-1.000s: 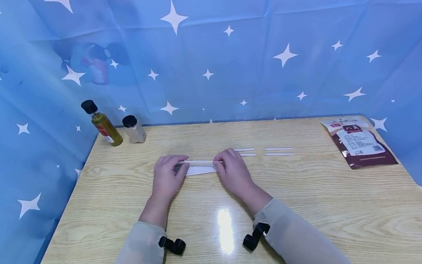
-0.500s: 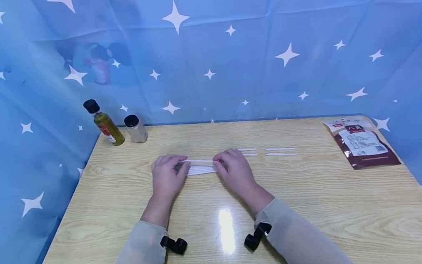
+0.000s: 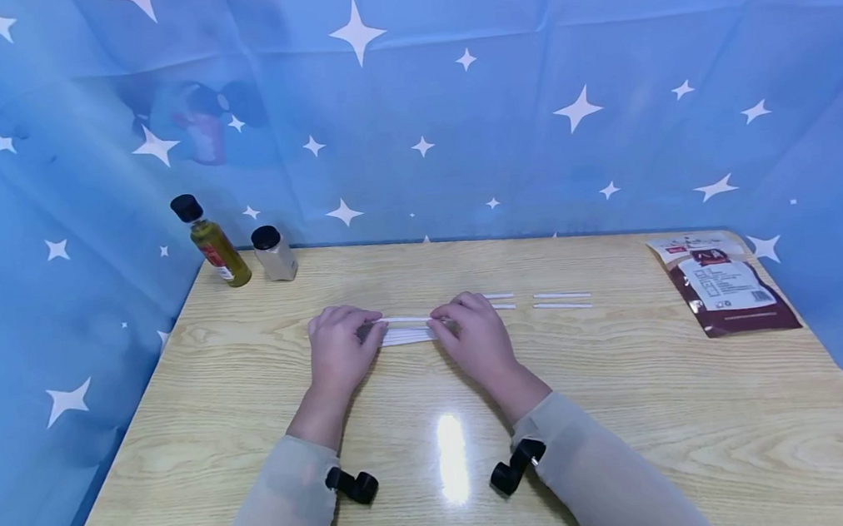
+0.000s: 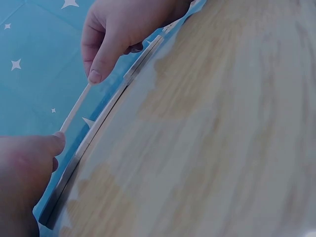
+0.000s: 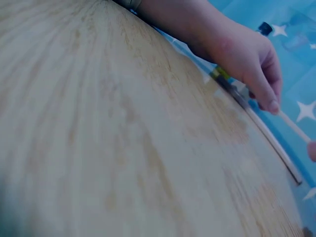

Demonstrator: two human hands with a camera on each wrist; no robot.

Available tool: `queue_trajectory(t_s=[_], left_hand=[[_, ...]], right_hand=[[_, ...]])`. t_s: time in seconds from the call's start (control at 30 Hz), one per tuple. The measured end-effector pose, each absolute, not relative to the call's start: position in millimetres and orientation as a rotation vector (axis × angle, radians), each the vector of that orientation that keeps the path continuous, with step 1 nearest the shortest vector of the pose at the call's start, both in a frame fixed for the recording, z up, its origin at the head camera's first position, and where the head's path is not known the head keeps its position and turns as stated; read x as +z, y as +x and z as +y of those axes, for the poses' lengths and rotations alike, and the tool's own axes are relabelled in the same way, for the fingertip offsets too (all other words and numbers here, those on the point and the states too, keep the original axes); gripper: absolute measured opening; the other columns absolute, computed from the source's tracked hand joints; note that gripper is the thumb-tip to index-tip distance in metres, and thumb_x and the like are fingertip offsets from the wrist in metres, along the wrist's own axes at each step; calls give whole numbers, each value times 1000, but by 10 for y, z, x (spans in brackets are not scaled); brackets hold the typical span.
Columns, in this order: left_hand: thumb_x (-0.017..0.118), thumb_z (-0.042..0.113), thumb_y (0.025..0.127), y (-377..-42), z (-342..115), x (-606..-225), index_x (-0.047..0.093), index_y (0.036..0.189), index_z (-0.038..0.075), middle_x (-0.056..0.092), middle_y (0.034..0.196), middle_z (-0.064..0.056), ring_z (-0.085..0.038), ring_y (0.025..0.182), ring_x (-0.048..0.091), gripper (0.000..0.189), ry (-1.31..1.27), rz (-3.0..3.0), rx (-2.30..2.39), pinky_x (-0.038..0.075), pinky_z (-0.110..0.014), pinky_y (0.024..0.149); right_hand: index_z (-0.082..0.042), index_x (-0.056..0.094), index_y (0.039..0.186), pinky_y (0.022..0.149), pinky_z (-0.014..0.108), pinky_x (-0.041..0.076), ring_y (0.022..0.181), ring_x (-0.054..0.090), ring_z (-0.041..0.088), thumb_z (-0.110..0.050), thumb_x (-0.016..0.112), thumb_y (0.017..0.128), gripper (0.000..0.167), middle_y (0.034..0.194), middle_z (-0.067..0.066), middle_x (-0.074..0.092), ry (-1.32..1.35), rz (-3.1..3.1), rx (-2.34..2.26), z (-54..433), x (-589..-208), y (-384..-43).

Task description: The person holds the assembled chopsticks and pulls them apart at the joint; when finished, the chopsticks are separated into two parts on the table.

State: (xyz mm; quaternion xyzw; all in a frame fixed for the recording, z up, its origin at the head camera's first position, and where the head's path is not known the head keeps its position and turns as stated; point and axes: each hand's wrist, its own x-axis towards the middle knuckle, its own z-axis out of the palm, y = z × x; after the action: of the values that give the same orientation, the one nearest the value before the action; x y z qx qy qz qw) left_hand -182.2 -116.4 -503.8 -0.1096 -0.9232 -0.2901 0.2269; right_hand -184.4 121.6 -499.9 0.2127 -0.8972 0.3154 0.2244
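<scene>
Between my two hands a thin white stick (image 3: 405, 319) is stretched level, a little above the table. My left hand (image 3: 339, 354) pinches its left end between thumb and fingers, and my right hand (image 3: 479, 341) pinches its right end. Both wrist views show the held stick (image 4: 75, 109) raised off the surface, with thumb tips on it. Under it, several white sticks (image 3: 409, 336) lie side by side, their ends partly hidden by the hands. Beyond my right hand lie short white pieces (image 3: 562, 306) in two pairs; the nearer pair (image 3: 504, 307) is partly covered by that hand.
An oil bottle (image 3: 219, 251) with a black cap and a small black-lidded jar (image 3: 276, 259) stand at the back left. At the back right lies a brown and white food pouch (image 3: 728, 282). A blue star-patterned curtain (image 3: 438, 103) rises behind the wooden table (image 3: 669, 425).
The whole head view has shifted slightly to the right. Both hands keep their hold on the white stick, in about the same place over the table.
</scene>
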Motion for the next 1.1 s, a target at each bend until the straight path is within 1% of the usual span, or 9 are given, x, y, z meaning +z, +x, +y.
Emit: queue_trajectory(t_s=[0.2, 0.43, 0.67, 0.93, 1.1], left_hand=[[86, 27, 93, -1822, -1111, -5019, 84, 100, 14, 79, 96, -3, -27, 95, 67, 15, -331, -2549, -782, 43, -50, 92], [86, 26, 92, -1847, -1034, -5024, 84, 97, 14, 78, 93, -4, -27, 88, 66, 13, -360, -2524, -756, 43, -51, 90], [87, 27, 92, -1844, -1006, -5023, 84, 98, 15, 77, 91, -1, -24, 84, 64, 13, -376, -2529, -760, 42, -47, 84], [87, 30, 92, -1814, -909, -5008, 83, 97, 17, 78, 93, 2, -23, 86, 64, 14, -409, -2562, -766, 41, -47, 85], [87, 30, 92, -1807, -839, -5022, 83, 96, 17, 77, 91, 2, -23, 85, 64, 14, -433, -2542, -764, 41, -47, 84]], right_hand=[[-12, 84, 95, 78, 37, 55, 86, 63, 23, -24, 88, 92, 12, 91, 1, 72, 593, -2464, 840, 1299, -5006, -1872], [-11, 84, 95, 78, 39, 54, 86, 62, 23, -25, 87, 93, 15, 90, 2, 72, 571, -2481, 813, 1375, -4982, -1884], [-10, 83, 92, 80, 39, 55, 86, 63, 24, -27, 90, 89, 19, 89, 2, 72, 552, -2472, 791, 1394, -4965, -1867], [-9, 83, 90, 86, 40, 56, 88, 65, 24, -27, 93, 86, 21, 87, 1, 70, 569, -2466, 795, 1517, -4971, -1815], [-9, 82, 90, 84, 40, 56, 87, 65, 24, -27, 93, 85, 22, 88, 2, 71, 601, -2416, 805, 1605, -4985, -1792]])
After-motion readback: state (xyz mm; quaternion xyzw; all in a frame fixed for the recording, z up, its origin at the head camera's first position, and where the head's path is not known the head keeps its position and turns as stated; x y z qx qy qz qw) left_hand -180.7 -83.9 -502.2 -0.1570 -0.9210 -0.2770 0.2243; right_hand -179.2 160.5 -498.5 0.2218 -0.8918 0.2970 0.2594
